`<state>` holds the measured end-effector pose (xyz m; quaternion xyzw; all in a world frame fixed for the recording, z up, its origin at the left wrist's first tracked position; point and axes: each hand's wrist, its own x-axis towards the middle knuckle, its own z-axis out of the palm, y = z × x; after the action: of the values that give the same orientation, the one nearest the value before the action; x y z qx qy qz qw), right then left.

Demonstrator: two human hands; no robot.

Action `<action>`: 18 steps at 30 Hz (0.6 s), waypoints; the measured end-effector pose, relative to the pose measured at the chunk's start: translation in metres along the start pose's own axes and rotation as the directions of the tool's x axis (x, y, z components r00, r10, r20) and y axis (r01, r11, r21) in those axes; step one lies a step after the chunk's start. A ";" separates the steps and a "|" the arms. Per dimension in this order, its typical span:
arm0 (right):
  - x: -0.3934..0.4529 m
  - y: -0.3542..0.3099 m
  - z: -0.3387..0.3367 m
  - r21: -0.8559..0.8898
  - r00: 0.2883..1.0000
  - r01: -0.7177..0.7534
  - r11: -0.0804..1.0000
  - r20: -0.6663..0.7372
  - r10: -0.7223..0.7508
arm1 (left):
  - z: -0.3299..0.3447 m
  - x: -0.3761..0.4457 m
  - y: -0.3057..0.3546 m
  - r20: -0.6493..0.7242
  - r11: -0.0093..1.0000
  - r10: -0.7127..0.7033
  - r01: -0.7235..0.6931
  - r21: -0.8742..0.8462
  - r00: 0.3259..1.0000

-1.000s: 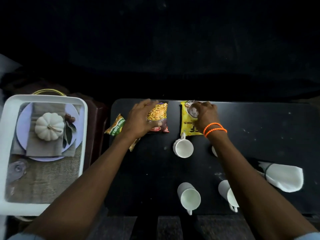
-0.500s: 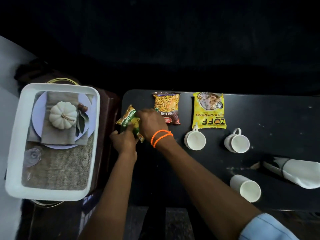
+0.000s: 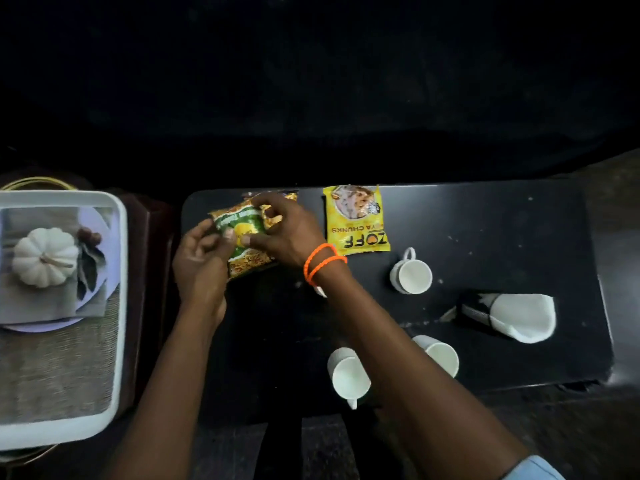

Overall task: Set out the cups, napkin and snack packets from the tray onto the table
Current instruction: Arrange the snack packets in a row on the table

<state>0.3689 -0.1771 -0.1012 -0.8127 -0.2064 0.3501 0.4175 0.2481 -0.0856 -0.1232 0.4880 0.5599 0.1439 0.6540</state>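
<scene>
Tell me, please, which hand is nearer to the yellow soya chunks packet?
The right hand. It holds the green packet just left of the yellow packet; the left hand grips that green packet's other edge, farther left.

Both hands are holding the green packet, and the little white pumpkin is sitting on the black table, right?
Not quite. The head view shows both hands holding the green packet, but the white pumpkin sits in the white tray, not on the black table.
</scene>
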 end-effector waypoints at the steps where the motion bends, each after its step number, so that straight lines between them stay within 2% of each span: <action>1: 0.000 0.004 -0.017 0.020 1.000 -0.013 1.000 -0.016 0.013 | 0.017 -0.004 0.002 0.038 0.999 0.032 -0.032 0.004 0.999; 5: -0.003 0.029 -0.090 0.131 0.992 -0.053 0.990 -0.104 0.067 | 0.093 -0.021 0.006 0.172 0.988 0.136 -0.147 0.055 0.976; 8: -0.010 0.059 -0.142 0.132 0.961 -0.100 0.986 -0.244 0.130 | 0.150 -0.035 0.004 0.319 0.956 0.200 -0.256 0.144 0.926; 12: -0.019 0.115 -0.194 0.208 0.873 -0.216 0.954 -0.397 0.284 | 0.229 -0.057 -0.008 0.531 0.879 0.150 -0.358 0.315 0.834; 15: -0.023 0.152 -0.218 0.296 0.831 -0.288 0.911 -0.396 0.391 | 0.266 -0.067 -0.025 0.635 0.800 0.041 -0.406 0.442 0.772; 18: -0.025 0.177 -0.231 0.261 0.827 -0.337 0.905 -0.377 0.417 | 0.285 -0.067 -0.042 0.680 0.724 -0.022 -0.457 0.517 0.733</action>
<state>0.5312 -0.4167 -0.1427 -0.8519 0.0877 0.2581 0.4472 0.4598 -0.2915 -0.1463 0.7696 0.2478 -0.1562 0.5674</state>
